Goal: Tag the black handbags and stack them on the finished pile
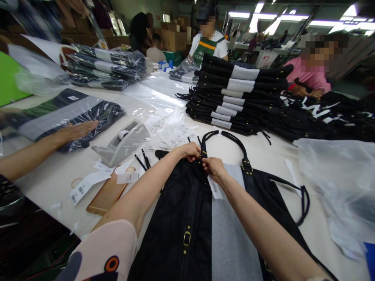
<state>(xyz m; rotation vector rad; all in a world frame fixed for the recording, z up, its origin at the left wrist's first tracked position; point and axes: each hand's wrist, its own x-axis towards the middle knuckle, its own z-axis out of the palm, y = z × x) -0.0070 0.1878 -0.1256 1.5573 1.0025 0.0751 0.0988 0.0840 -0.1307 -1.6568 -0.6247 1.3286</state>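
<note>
A black handbag lies flat in front of me, a grey strip running down its middle and a gold buckle on its front. Its looped black handle rises at the top edge. My left hand is closed in a pinch at the foot of this handle. Close beside it, my right hand pinches at the same spot, and the fingertips nearly meet. What lies between the fingers is too small to make out. A white tag hangs just below my right hand.
Left of the bag are a tape dispenser, a gold phone and scattered labels. Folded black bags are stacked behind. Another person's hand presses a plastic-wrapped bag. Clear plastic lies right.
</note>
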